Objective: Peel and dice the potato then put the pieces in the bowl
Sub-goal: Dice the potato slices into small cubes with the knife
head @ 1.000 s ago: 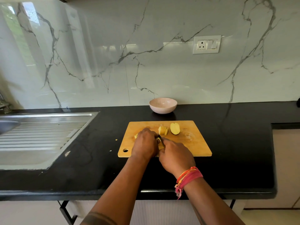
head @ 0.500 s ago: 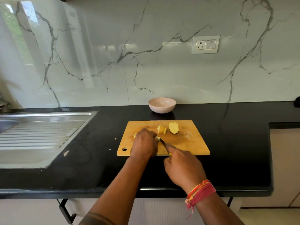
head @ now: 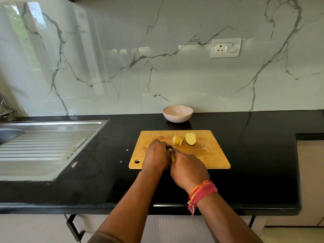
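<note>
left hand: clamped on potato piece, mid cutting board
right hand: gripped knife
potato: firm, wet, likely slippery

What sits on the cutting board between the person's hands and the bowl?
In the head view, a fanned stack of potato slices and an uncut potato half lie on the cutting board; beyond them, bare black counter reaches the bowl.

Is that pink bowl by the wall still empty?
Empty: the bowl's inside shows bare, and the cut potato pieces lie on the cutting board.
</note>
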